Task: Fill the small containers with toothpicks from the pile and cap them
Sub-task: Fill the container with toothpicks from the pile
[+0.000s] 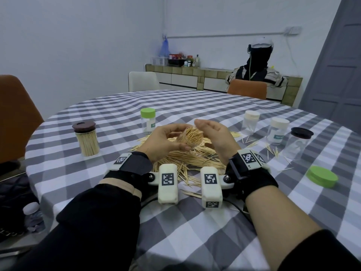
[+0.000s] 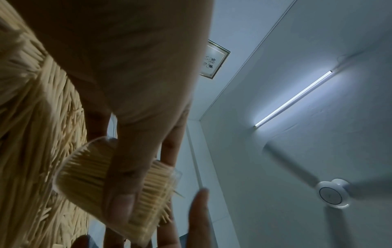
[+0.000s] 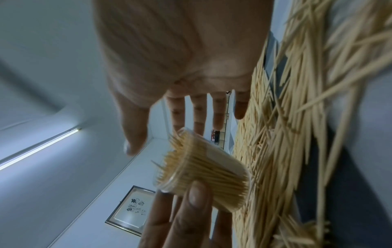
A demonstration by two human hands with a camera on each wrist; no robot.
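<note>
The left hand (image 1: 166, 139) holds a small clear plastic container packed full with pale wooden toothpicks (image 1: 190, 138). It is lifted above the loose pile of toothpicks (image 1: 193, 159) and tilted, with its open mouth turned toward the right hand (image 1: 214, 133). In the left wrist view the thumb lies across the wall of the container and the other fingers (image 2: 169, 147) curl behind it, so the grip goes around the body. The right hand is just beside the open mouth; its fingers (image 3: 199, 114) are straight and a little spread, and they hold nothing. Whether the palm touches the toothpick tips I cannot tell.

The pile lies on the grey and white checked tabletop (image 1: 175, 231), under and between the two hands, and single toothpicks are scattered toward the right.

On the left of the tabletop stands a clear jar full of toothpicks with a dark brown lid (image 1: 86, 138). Behind the hands stands a clear container with a light green cap (image 1: 148, 120). On the right stand two clear containers with white caps (image 1: 251, 122) (image 1: 277, 133), and near them a clear jar with a dark lid (image 1: 298, 142). A loose light green cap (image 1: 322, 176) lies flat near the right edge, well apart from the hands.

Orange chairs stand behind the tabletop, and a second person sits at the far side.
</note>
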